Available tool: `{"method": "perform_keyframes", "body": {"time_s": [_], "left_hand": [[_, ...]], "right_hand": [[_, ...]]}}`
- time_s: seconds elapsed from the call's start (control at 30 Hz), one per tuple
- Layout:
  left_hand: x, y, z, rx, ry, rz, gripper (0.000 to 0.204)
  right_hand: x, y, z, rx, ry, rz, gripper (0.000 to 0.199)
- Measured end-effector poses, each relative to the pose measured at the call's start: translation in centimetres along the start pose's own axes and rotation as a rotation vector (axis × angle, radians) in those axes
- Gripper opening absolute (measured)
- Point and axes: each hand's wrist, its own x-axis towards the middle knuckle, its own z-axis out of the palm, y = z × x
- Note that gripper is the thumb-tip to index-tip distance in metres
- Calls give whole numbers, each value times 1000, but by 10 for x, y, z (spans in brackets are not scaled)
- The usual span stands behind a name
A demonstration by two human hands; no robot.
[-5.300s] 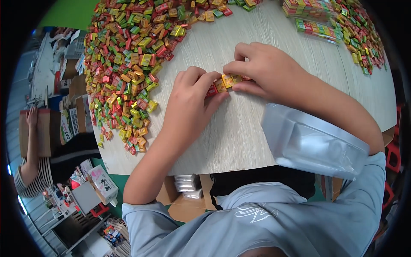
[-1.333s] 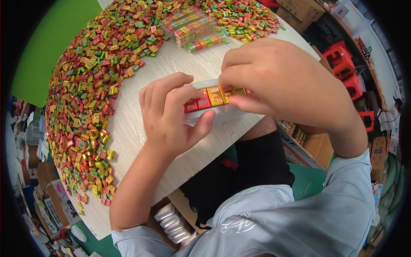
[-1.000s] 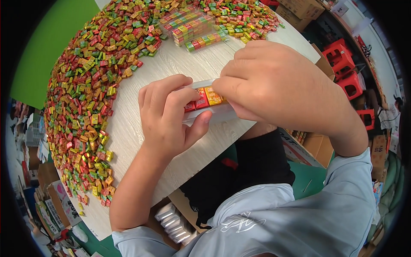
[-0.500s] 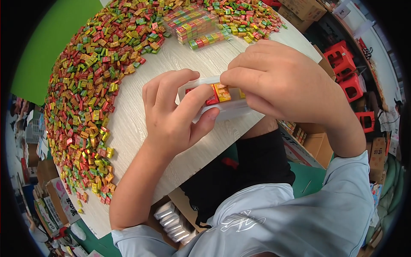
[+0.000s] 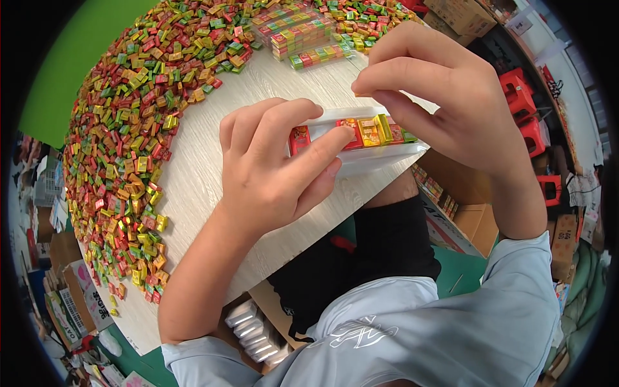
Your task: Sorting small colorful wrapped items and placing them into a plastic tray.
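Note:
A narrow clear plastic box (image 5: 380, 155) lies tilted near the table's front edge, holding a row of small wrapped candies (image 5: 369, 132) in red, yellow and green. One yellow candy stands up from the row on its edge. My left hand (image 5: 277, 155) is closed round the box's left part, with the index finger on the candies and the thumb along the near side. Above the right end of the box hovers my right hand (image 5: 438, 97), its fingers bent and the thumb slightly apart, with nothing visible between them.
A big heap of loose wrapped candies (image 5: 129, 155) covers the table's left and far sides. Filled clear packs (image 5: 303, 39) are stacked beyond the box. Below the table edge are an open carton (image 5: 477, 226) and a carton of clear boxes (image 5: 255, 332). Red stools (image 5: 516, 90) stand at right.
My right hand has lifted off the box, up and to the right, uncovering the candies at its right end. The box and my left hand have shifted slightly right.

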Motion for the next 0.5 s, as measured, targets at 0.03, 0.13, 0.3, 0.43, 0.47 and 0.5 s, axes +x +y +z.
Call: {"method": "perform_keyframes", "body": {"time_s": [0.03, 0.13, 0.3, 0.43, 0.47, 0.5], "left_hand": [[0, -1, -1, 1, 1, -4, 37], [0, -3, -3, 16, -3, -3, 38], [1, -4, 2, -23, 22, 2, 42], [-3, -11, 4, -57, 42, 9, 47], [-6, -15, 6, -103, 94, 16, 49], [-9, -19, 8, -149, 145, 23, 53]], "right_hand": [[-1, -1, -2, -25, -40, 32, 23], [-4, 2, -4, -54, -66, 46, 23], [-16, 4, -11, -18, -70, 55, 25], [-16, -7, -3, 109, -9, 129, 28], [-12, -10, 2, 144, 46, 184, 29], [-7, -12, 8, 147, 48, 184, 29]]}}
